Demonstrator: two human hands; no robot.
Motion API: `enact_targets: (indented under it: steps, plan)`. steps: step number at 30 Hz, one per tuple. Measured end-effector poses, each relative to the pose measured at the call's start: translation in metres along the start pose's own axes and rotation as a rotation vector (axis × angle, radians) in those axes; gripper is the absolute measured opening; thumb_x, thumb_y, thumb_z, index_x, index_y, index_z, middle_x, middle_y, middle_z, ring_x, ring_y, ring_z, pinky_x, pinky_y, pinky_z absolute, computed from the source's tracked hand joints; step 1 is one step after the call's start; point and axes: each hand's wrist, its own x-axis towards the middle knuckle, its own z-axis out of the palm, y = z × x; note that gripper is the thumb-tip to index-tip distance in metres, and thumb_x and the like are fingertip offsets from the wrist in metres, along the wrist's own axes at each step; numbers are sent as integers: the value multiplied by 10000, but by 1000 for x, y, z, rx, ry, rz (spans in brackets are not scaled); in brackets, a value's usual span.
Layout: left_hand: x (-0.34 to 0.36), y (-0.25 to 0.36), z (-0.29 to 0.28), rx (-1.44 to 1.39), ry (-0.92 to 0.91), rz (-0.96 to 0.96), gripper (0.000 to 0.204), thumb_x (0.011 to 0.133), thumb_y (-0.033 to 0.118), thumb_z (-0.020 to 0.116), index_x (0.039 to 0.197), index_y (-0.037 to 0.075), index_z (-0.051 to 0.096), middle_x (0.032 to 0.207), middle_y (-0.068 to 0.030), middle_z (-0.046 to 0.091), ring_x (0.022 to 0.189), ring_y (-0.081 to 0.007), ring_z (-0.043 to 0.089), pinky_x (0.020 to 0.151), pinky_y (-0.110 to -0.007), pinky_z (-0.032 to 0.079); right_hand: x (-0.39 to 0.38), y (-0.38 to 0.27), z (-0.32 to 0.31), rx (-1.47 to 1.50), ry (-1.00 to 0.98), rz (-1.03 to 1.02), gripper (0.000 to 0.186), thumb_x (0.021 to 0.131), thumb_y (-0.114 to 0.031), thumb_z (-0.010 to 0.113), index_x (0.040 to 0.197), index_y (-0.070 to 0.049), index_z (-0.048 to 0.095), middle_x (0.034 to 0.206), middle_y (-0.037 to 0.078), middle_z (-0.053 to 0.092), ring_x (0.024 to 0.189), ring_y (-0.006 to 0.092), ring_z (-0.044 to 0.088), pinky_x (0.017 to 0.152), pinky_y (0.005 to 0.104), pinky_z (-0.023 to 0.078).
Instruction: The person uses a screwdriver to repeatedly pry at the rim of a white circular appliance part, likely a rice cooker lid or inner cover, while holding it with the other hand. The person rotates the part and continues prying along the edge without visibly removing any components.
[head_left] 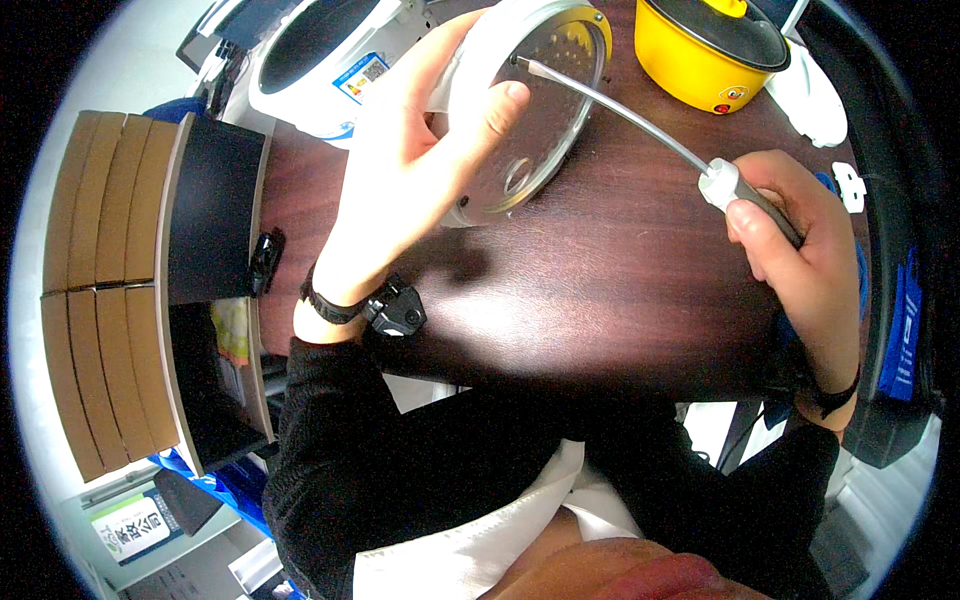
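Observation:
My left hand (415, 160) grips a round white appliance lid (553, 150) by its edge and holds it tilted above the table. The lid's underside shows a shiny, see-through or metallic disc with a pale rim. In my right hand (800, 225) is a screwdriver (640, 118) with a grey and white handle, fingers wrapped round it. Its long metal shaft reaches leftward, and the tip meets a small dark spot on the lid's underside, near my left thumb. Whether a screw sits there is too small to tell.
Behind my left hand stands a white appliance body (290, 105) with a dark inside. A yellow pot (690, 60) is at the far right, beside a white curved part (815, 95). A shelf unit (215, 210) borders the brown table (590, 290) on the left.

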Motion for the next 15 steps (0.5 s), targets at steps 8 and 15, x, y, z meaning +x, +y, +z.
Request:
enact_targets:
  steps: [8, 15]
  plan:
    - [3, 8, 0, 3, -21, -136, 496, 860, 189, 635, 1249, -70, 467, 1120, -206, 590, 1022, -262, 582, 870, -359, 473, 1, 3, 8, 9, 4, -15, 163, 921, -150, 502, 1003, -21, 558, 725, -5, 515, 532, 26, 400, 483, 178, 310]
    - [3, 6, 1, 131, -28, -2, 449, 861, 145, 603, 1230, -77, 478, 1097, -218, 600, 1010, -291, 588, 865, -385, 473, -1, 2, 6, 13, -6, 19, 153, 920, -141, 496, 1000, -22, 553, 710, -11, 505, 521, 19, 390, 466, 174, 293]
